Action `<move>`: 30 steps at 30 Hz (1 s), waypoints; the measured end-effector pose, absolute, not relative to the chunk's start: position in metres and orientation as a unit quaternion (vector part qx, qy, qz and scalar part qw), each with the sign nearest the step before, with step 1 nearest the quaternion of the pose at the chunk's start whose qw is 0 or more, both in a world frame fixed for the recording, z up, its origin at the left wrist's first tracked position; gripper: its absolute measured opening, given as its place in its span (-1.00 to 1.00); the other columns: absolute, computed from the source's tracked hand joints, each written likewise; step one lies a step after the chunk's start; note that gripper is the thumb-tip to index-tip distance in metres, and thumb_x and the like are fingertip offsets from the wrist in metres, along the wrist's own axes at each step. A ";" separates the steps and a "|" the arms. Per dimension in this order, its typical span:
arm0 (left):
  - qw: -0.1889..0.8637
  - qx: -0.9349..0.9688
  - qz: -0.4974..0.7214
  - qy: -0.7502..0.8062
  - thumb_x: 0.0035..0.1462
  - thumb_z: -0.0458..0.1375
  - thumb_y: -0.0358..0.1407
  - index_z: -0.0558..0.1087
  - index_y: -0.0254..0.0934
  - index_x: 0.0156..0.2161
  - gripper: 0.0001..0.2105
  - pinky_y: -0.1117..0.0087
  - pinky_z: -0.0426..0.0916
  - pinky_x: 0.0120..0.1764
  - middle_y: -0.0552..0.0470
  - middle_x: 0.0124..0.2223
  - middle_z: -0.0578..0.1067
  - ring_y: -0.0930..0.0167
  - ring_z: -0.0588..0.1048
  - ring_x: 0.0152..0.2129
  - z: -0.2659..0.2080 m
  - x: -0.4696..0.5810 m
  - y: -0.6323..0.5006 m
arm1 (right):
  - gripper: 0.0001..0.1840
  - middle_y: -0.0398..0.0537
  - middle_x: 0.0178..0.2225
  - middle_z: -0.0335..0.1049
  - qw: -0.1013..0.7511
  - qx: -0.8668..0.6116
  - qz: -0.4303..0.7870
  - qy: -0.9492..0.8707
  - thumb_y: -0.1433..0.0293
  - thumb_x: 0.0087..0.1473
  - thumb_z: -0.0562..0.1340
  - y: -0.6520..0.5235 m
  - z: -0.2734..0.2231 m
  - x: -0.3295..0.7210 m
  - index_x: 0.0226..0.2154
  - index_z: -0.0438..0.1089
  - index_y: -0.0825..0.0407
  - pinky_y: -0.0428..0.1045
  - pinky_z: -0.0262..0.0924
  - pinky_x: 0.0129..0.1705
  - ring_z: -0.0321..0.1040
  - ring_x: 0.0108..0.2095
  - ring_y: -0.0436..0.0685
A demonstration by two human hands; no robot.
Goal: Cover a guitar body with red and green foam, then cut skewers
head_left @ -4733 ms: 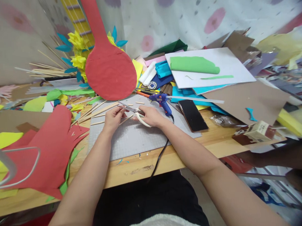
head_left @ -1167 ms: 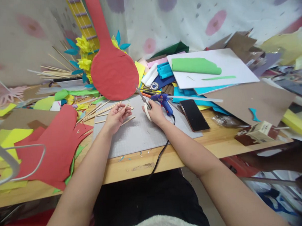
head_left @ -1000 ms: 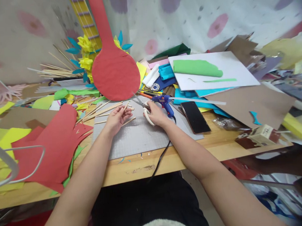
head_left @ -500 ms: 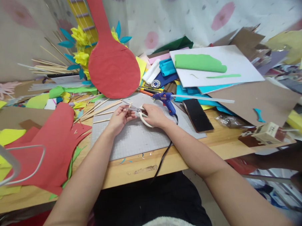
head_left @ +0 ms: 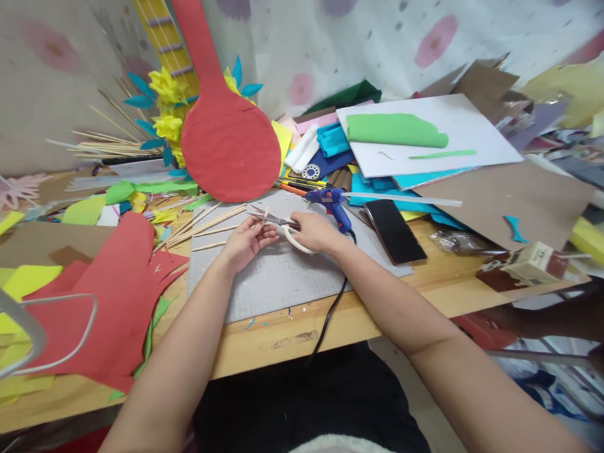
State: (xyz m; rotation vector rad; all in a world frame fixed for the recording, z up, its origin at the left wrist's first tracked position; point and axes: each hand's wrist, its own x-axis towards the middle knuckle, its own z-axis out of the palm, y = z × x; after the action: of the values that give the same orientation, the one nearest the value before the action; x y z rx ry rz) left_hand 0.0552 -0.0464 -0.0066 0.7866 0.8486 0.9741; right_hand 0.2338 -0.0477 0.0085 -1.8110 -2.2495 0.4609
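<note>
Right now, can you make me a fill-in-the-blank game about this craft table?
The right hand holds white-handled metal ____.
The wide, bright green sheet lies on a ____ rectangular board.
The black rectangular phone lies to the ____ of the blue plastic glue gun.

Missing words: scissors; white; right.

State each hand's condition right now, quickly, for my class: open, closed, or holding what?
Left hand: closed on a short, thin, pale wooden stick.
Right hand: closed on white-handled metal scissors.
</note>
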 end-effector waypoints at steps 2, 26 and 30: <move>0.731 0.345 0.442 0.388 0.11 0.06 -0.44 0.33 -0.32 -0.24 -0.91 0.27 0.42 -0.09 -0.07 -0.31 0.55 0.43 0.54 -0.34 -0.003 0.053 -0.045 | -0.70 0.07 -0.28 0.48 0.104 -0.649 0.166 -0.735 0.17 0.03 0.13 -0.045 0.011 0.235 -0.31 0.42 0.02 -0.04 0.03 -0.39 0.36 -0.29 0.19; 0.540 0.467 0.530 0.457 -0.21 0.28 -0.27 0.29 -0.26 -0.24 -0.63 0.37 0.45 -0.34 0.05 -0.28 0.45 0.42 0.47 -0.35 -0.024 0.062 -0.050 | -0.75 0.00 -0.29 0.46 0.147 -0.576 0.095 -0.799 0.19 0.04 0.14 -0.051 0.000 0.227 -0.33 0.34 0.03 -0.05 -0.04 -0.37 0.33 -0.31 0.12; 0.523 0.475 0.532 0.468 -0.16 0.27 -0.23 0.33 -0.27 -0.28 -0.69 0.38 0.45 -0.36 0.08 -0.38 0.46 0.44 0.48 -0.43 -0.025 0.058 -0.048 | -0.73 -0.01 -0.30 0.46 0.143 -0.570 0.102 -0.802 0.17 0.05 0.13 -0.050 0.000 0.231 -0.33 0.34 0.04 -0.06 -0.08 -0.39 0.32 -0.32 0.12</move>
State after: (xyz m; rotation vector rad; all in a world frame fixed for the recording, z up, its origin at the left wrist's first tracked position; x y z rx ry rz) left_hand 0.0580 -0.0478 -0.0245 1.1371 1.1205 1.2732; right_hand 0.2306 -0.0502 -0.0001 -1.6442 -2.3137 0.2945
